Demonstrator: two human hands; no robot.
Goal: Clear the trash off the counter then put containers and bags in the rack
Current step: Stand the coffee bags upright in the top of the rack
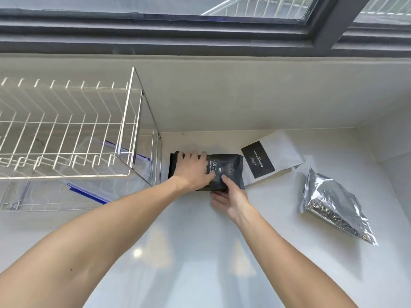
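My left hand lies flat over the top of a black coffee bag, fingers spread across its far edge, while my right hand grips the near edge of the same bag, thumb on the printed face and fingers curled beneath. The bag lies on the white bench, close to the back wall and just beside the right end of a wire rack. Under the rack's upper tier I can see clear plastic bags with blue seal strips on the lower level. Just to the right of the black bag, touching or nearly so, a white bag with a black label lies flat. Further right, well apart, a silver foil bag lies crumpled on the bench. A dark-framed window runs above the wall.
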